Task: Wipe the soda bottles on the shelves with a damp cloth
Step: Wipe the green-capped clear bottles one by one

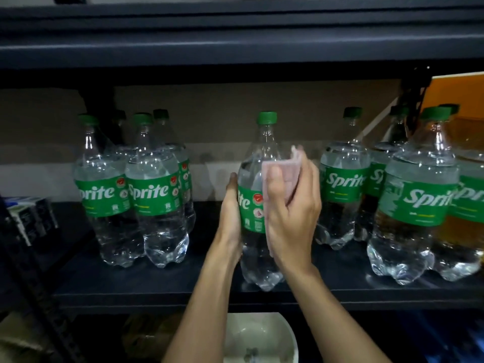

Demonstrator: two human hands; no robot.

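**Head view**

- **Item:** clear plastic soda bottle (264,142) with green cap and green label. It stands upright on the dark shelf board (131,281), between the two hands.
- **Left hand (230,213):** grasps the soda bottle's left flank at label height, thumb pointing up.
- **Right hand (290,213):** clenched on a folded pale pink cloth (284,171), pressing it to the bottle's right shoulder.
- **Left of the left hand:** left cluster of matching bottles (154,195), standing apart.
- **Right of the right hand:** right cluster of matching bottles (343,184).
- **Below the wrists:** white bowl (259,334).
- **Handling, as judged:** the soda bottle looks full, so it is probably heavy. Its walls are smooth and likely slick once damp. It is tall and could tip. The label band gives the surest hold.
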